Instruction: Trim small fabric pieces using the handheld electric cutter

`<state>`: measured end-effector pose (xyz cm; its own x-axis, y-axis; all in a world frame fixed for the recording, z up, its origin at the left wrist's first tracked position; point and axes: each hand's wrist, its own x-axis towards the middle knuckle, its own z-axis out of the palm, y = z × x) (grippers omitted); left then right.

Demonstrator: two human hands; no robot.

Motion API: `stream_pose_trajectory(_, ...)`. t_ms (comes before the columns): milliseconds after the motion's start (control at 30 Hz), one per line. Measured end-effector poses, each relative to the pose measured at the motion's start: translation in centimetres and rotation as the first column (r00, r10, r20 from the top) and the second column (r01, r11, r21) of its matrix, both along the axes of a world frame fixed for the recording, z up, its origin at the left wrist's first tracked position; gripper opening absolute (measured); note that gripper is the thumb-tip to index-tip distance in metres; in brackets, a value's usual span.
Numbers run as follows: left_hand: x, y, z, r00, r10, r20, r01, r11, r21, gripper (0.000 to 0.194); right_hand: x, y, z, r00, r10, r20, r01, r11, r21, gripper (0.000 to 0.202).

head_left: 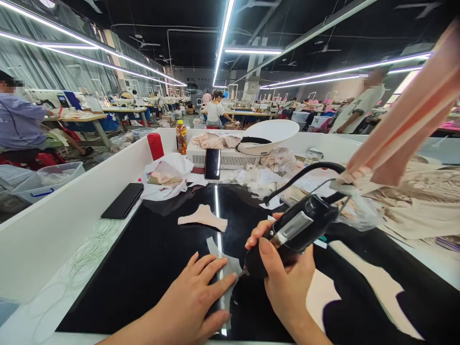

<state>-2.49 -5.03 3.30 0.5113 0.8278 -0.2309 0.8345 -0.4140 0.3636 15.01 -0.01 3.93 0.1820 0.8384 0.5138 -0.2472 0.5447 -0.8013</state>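
My left hand (pixel 196 294) lies with fingers spread on a translucent whitish piece (pixel 233 264) on the glossy black work surface (pixel 154 258). Wrapped around the barrel of a black corded hand tool (pixel 305 223), my right hand (pixel 287 287) holds it tilted, its lower end close to that piece. I cannot tell whether the tool touches it. A pale pink curved fabric piece (pixel 202 218) lies beyond my left hand. Another pale fabric piece (pixel 321 292) shows beside my right wrist, partly hidden. Farther right is a longer pale piece (pixel 373 280).
Pink fabric strips (pixel 409 115) hang near the tool's cord. A white bag (pixel 167 175), a phone (pixel 212 164) and a drink bottle (pixel 181 138) stand at the back. Elastic-like loops (pixel 89 254) lie left; fabric stacks (pixel 424 201) lie right. White side walls (pixel 72 206) enclose the table.
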Motion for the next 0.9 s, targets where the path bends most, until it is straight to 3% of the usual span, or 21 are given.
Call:
stream_pose_trajectory(333, 0.1, -0.2, 0.5, 0.999, 0.033, 0.040, -0.032, 0.999, -0.027, 0.062, -0.2, -0.1, 0.2, 1.000, -0.014, 0.017, 0.014, 1.000, -0.023, 0.026)
stream_pose_trajectory(900, 0.1, -0.4, 0.1, 0.991, 0.029, 0.134, -0.034, 0.999, 0.029, 0.066, -0.7, -1.6, 0.3, 0.993, 0.101, -0.060, -0.105, 0.991, -0.079, 0.033)
